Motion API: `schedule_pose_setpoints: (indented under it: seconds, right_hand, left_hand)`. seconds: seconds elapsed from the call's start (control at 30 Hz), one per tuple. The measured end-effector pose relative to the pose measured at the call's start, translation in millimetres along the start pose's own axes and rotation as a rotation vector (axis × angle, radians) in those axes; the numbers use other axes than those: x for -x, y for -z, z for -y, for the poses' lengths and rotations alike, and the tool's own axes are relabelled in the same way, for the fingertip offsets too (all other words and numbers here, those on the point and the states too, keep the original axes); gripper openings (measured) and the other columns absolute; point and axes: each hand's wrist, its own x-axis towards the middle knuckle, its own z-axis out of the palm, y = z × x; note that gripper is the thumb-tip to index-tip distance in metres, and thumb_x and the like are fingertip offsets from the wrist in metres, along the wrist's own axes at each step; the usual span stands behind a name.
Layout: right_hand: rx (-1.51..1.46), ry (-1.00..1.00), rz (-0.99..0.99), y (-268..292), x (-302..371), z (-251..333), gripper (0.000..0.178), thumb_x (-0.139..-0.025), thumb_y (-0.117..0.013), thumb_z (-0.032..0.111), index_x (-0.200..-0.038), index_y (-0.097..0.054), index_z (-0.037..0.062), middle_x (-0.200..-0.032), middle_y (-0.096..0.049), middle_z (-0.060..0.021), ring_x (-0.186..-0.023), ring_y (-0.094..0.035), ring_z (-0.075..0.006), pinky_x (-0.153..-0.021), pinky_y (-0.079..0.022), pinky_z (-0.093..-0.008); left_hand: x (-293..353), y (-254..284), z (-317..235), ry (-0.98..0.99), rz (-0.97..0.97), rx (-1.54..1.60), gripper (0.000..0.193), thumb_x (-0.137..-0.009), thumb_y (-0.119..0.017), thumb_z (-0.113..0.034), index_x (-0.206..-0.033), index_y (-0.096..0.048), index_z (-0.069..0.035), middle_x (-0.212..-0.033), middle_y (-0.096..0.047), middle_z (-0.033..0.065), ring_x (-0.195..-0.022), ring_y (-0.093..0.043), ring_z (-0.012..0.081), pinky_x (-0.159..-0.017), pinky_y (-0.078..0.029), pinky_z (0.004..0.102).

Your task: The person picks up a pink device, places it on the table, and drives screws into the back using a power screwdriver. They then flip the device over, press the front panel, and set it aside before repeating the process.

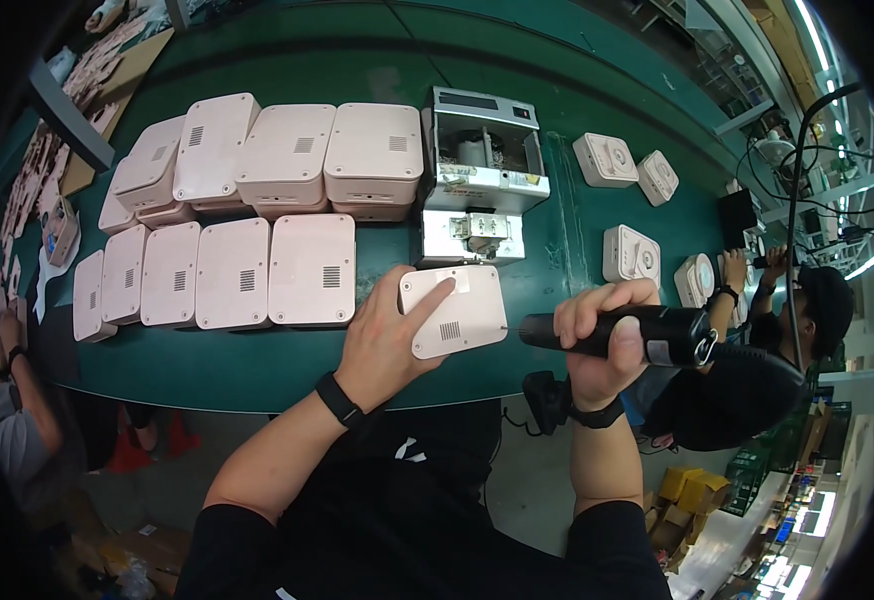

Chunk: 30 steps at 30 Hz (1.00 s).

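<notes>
My left hand [382, 335] grips a pale pink plastic housing [472, 318], with its thumb under the near edge and the index finger pressed on the top face. The housing has a slotted vent, corner screw holes and a small whitish label. In my right hand [607, 335] is a black electric screwdriver [652, 338], lying nearly level with its bit pointing left. The bit tip is at the housing's right edge; whether it touches cannot be made out. Just beyond the housing stands a silver screw feeder [485, 190].
Pale pink housings [312, 275] stand in rows at the left, some stacked. Several more units [605, 160] with round parts lie at the right of the green table [397, 370]. Co-workers sit at both sides; one person's hand [735, 268] is at the far right. A black cable [802, 200] hangs there.
</notes>
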Motion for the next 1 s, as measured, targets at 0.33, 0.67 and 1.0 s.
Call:
schedule_pose_setpoints:
  seconds: [0.33, 0.67, 1.0]
  right_hand:
    - [0.032, -0.026, 0.014, -8.1, -13.3, 5.3, 0.033, -0.096, -0.062, 0.031, -0.108, -0.045, 0.006, -0.073, -0.055, -0.009, -0.055, -0.051, -0.0176, -0.057, -0.047, -0.0351]
    - [0.014, 0.092, -0.036, -44.1, -77.5, -10.3, 0.023, -0.1, -0.055, 0.027, -0.109, -0.047, 0.0072, -0.072, -0.054, -0.0095, -0.055, -0.052, -0.0182, -0.057, -0.047, -0.0365]
    - [-0.139, -0.099, 0.21, -65.1, -18.0, 35.6, 0.044, -0.095, -0.067, 0.045, -0.107, -0.045, 0.0094, -0.073, -0.056, -0.0061, -0.057, -0.054, -0.0185, -0.061, -0.048, -0.0359]
  left_hand:
    - [-2.3, 0.8, 1.0, 0.0, -0.012, -0.002, 0.089, -0.063, -0.092, -0.019, -0.144, -0.057, -0.022, -0.134, -0.046, 0.018, -0.121, -0.055, 0.0384, -0.1, -0.052, 0.0444]
    - [-3.2, -1.9, -1.1, -0.014, 0.001, 0.053, 0.092, -0.063, -0.093, -0.024, -0.146, -0.054, -0.019, -0.136, -0.046, 0.0184, -0.124, -0.053, 0.0401, -0.103, -0.05, 0.0448]
    - [-3.6, -2.7, 17.6, 0.005, 0.012, 0.261, 0.095, -0.062, -0.093, -0.022, -0.147, -0.051, -0.019, -0.137, -0.046, 0.0174, -0.128, -0.049, 0.04, -0.108, -0.047, 0.0464]
